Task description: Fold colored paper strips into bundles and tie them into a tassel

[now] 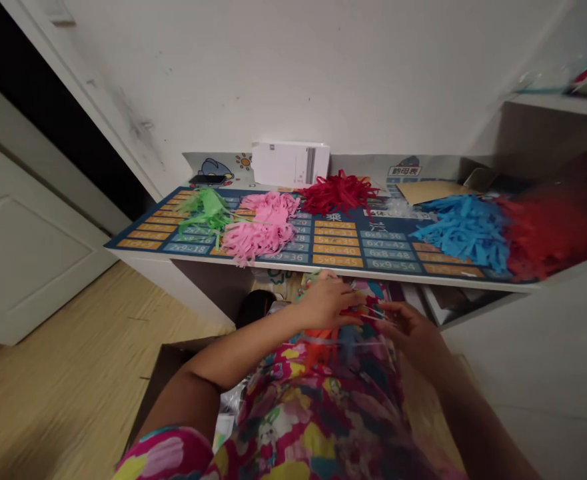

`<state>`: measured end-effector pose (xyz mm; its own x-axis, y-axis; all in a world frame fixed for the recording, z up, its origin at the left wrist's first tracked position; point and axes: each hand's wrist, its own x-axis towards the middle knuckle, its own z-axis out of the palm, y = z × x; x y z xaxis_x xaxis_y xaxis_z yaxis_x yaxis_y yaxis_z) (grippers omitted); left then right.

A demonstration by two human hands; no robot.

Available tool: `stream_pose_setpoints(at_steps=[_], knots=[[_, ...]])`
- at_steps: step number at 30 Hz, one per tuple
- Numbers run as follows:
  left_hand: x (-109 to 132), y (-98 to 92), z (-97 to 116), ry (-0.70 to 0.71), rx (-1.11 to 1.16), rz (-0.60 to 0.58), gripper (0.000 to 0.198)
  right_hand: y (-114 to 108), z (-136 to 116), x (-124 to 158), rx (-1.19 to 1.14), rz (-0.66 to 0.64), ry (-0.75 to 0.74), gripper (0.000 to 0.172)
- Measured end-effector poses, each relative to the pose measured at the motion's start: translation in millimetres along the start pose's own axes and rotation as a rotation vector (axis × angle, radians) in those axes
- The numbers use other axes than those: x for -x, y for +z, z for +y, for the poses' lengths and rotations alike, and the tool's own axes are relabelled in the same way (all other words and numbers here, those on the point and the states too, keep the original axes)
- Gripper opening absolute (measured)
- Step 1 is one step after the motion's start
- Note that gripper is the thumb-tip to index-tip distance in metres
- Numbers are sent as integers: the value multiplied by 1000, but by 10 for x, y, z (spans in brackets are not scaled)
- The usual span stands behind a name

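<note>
My left hand [327, 303] is closed over a bunch of orange-red paper fringe [322, 345] at lap height, just below the shelf edge. Blurred bluish strips hang beside the orange ones. To its right, my right hand [413, 330] pinches a thin pale strand [373, 312] that stretches toward the left hand; whether it is string or a stick I cannot tell. Above them on the shelf lie fringed paper bunches: green [206, 212], pink [263, 225], dark red [340, 192], blue [466, 230] and bright red [548, 230].
A multiplication-table mat covers the desk-like shelf [390, 265]. A white box [290, 163] leans on the wall, with brown paper [430, 192] farther right. Below stands an open cardboard box [160, 373] on the wood floor. A white door [33, 247] is at left.
</note>
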<state>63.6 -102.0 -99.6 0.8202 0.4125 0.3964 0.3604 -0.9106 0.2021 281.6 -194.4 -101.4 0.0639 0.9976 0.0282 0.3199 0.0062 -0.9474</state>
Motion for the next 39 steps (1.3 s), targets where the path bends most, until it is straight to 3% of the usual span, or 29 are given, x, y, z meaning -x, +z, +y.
stream_pose_setpoints(at_steps=[2, 4, 11, 15, 20, 25, 30, 33, 36, 39], knots=[[3, -90, -30, 10, -25, -44, 53, 11, -50, -34, 231, -71, -117, 22], [2, -159, -28, 18, 9, -91, 54, 20, -127, -66, 297, -125, -165, 25], [-42, -458, -4, -25, 320, -127, 41, 3, -406, -221, 159, -193, -187, 28], [-57, -607, -1, -128, 326, -103, 44, 41, -510, -291, 119, -171, -212, 26], [-57, -678, 14, -89, 423, -75, 27, 122, -566, -356, 90, -100, -253, 28], [-48, -739, 17, -128, 548, -41, 27, 126, -573, -369, 95, -113, -294, 26], [-52, -821, 64, -217, 740, -162, 32, 166, -609, -338, 27, -134, -251, 27], [-81, -872, 53, -116, 623, -193, 34, 197, -610, -334, 6, -106, -272, 25], [-14, -1048, -32, -53, 395, -184, 39, 8, -439, -306, -38, -125, -195, 28], [252, -1392, -178, -194, 215, -134, 50, -569, 3, -183, -143, -45, 20, 36]])
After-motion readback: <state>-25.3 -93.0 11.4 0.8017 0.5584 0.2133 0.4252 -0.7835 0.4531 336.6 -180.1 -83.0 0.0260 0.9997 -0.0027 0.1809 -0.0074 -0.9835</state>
